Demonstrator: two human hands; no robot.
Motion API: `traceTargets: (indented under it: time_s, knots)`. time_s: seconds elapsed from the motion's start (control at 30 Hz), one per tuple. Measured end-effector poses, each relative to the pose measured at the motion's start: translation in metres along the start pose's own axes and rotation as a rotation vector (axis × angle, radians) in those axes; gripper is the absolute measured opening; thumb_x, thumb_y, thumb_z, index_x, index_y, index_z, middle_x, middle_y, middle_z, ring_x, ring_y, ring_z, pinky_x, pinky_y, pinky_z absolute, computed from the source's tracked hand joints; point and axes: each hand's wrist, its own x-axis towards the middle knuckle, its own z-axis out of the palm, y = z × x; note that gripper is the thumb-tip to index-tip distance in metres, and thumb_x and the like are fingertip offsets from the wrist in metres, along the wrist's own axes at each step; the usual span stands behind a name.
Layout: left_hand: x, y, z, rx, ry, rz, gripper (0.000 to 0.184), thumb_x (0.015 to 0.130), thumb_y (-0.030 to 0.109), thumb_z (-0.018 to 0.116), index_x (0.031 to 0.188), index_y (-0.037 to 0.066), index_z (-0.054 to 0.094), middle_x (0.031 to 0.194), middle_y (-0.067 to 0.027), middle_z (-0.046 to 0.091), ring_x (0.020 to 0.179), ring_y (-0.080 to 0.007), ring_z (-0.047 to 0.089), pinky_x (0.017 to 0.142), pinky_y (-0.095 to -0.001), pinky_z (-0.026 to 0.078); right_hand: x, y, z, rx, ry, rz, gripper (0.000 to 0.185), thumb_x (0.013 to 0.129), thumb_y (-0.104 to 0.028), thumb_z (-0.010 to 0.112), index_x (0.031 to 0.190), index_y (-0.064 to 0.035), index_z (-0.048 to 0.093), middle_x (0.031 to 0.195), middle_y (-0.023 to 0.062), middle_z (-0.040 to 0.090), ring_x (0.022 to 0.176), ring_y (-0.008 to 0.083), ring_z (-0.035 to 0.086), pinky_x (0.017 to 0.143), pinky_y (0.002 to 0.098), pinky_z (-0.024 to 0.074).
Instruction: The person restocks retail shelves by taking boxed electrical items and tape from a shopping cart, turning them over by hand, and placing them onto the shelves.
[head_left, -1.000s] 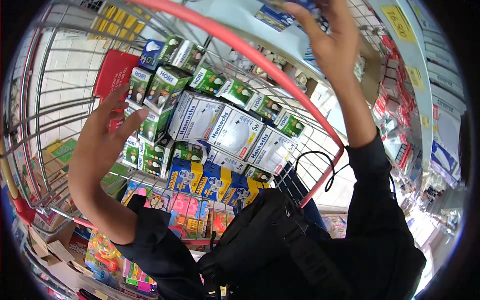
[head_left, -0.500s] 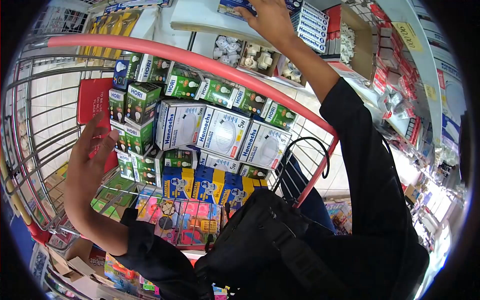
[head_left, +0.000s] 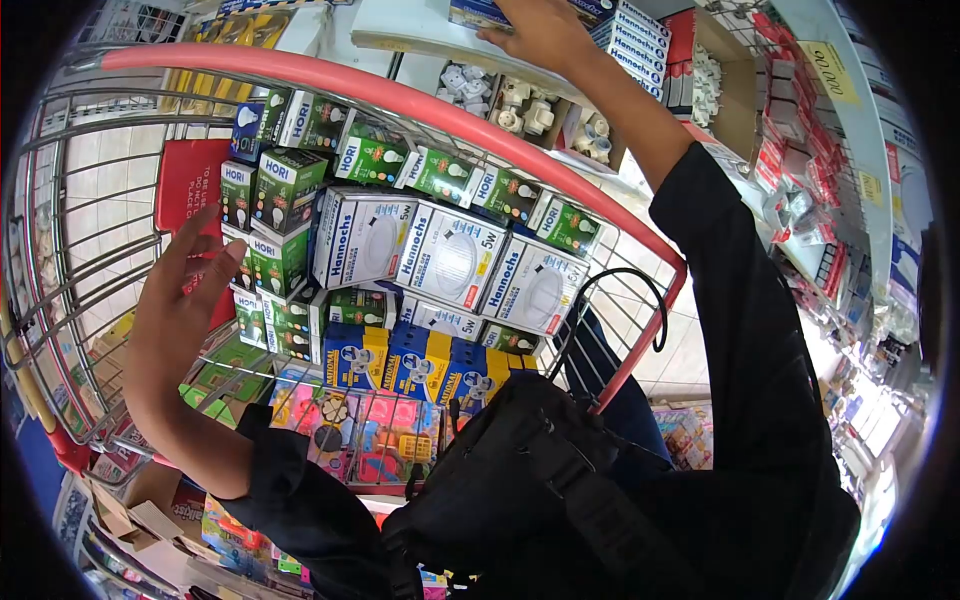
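Beside the shopping cart point(head_left: 300, 65), over the shelf point(head_left: 385, 20), the right hand point(head_left: 545, 40) is extended to a dark-blue box point(head_left: 478, 14); its grip cannot be told. The left hand point(head_left: 180, 270), loosely open, has been drawn aside from the HORI bulb boxes point(head_left: 288, 190); none is held.

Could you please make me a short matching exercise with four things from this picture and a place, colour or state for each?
Things:
1. Right hand
2. Left hand
3. Hannochs boxes in the cart
4. National boxes

Places, colours, states:
A. Blue and yellow
B. Open, near the stacked green boxes
C. Mostly white
D. Over the shelf, beyond the cart

Right pairs: 1-D, 2-B, 3-C, 4-A
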Motion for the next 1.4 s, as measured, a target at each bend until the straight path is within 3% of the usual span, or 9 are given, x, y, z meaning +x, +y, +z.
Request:
traceTargets:
  time_s: [0.13, 0.23, 0.33, 0.63, 1.13, 1.4]
  knots:
    - [0.003, -0.002, 0.002, -0.024, 0.001, 0.003, 0.059, 0.095, 0.041, 0.068, 0.144, 0.01, 0.054, 0.119, -0.0152, 0.064, 0.11, -0.0229, 0.062, 0.096, -0.035, 0.047, 0.004, 0.009, 0.003, 0.096, -0.045, -0.043, 0.073, 0.093, -0.02, 0.064, 0.155, -0.0057, 0.028, 0.163, 0.0168, 0.025, 0.153, 0.034, 0.019, 0.124, 0.0532, 0.0159]
    - [0.003, -0.003, 0.002, -0.03, 0.0, -0.011, 0.06, 0.095, 0.042, 0.068, 0.144, 0.009, 0.053, 0.118, -0.0151, 0.064, 0.108, -0.0225, 0.062, 0.095, -0.0347, 0.048, 0.001, 0.014, 0.004, 0.165, -0.024, -0.084, 0.072, 0.094, -0.018, 0.062, 0.155, -0.0061, 0.027, 0.163, 0.0168, 0.025, 0.153, 0.0344, 0.02, 0.124, 0.0534, 0.0158]
    - [0.005, -0.004, 0.004, 0.017, -0.009, 0.013, 0.058, 0.099, 0.033, 0.065, 0.147, 0.005, 0.048, 0.111, -0.0115, 0.066, 0.102, -0.0172, 0.062, 0.092, -0.0317, 0.046, 0.001, 0.014, 0.005, 0.143, -0.019, -0.097, 0.071, 0.094, -0.018, 0.062, 0.155, -0.0063, 0.028, 0.163, 0.0166, 0.025, 0.153, 0.0345, 0.019, 0.125, 0.053, 0.0153]
    - [0.003, 0.0, 0.003, 0.01, -0.004, 0.0, 0.059, 0.099, 0.035, 0.065, 0.147, 0.007, 0.048, 0.111, -0.0116, 0.067, 0.104, -0.0173, 0.062, 0.094, -0.0324, 0.046, 0.0, 0.013, 0.0, 0.143, -0.041, -0.104, 0.072, 0.094, -0.017, 0.062, 0.156, -0.0058, 0.026, 0.163, 0.0171, 0.026, 0.152, 0.0343, 0.021, 0.125, 0.0508, 0.0154]
    - [0.004, 0.0, 0.004, -0.027, -0.02, -0.027, 0.061, 0.096, 0.043, 0.067, 0.144, 0.009, 0.052, 0.123, -0.0164, 0.063, 0.11, -0.0241, 0.061, 0.096, -0.0363, 0.047, -0.002, 0.01, 0.004, 0.114, -0.001, -0.099, 0.072, 0.095, -0.015, 0.059, 0.157, -0.0049, 0.024, 0.163, 0.0185, 0.026, 0.152, 0.0343, 0.02, 0.125, 0.0501, 0.0153]
    - [0.007, -0.008, 0.004, -0.021, -0.001, 0.008, 0.061, 0.095, 0.042, 0.068, 0.144, 0.009, 0.053, 0.123, -0.0166, 0.063, 0.109, -0.0238, 0.062, 0.095, -0.0359, 0.048, -0.006, 0.008, -0.009, 0.143, -0.015, -0.045, 0.083, 0.092, -0.033, 0.066, 0.158, -0.005, 0.023, 0.164, 0.0195, 0.023, 0.153, 0.0347, 0.019, 0.124, 0.0544, 0.0109]
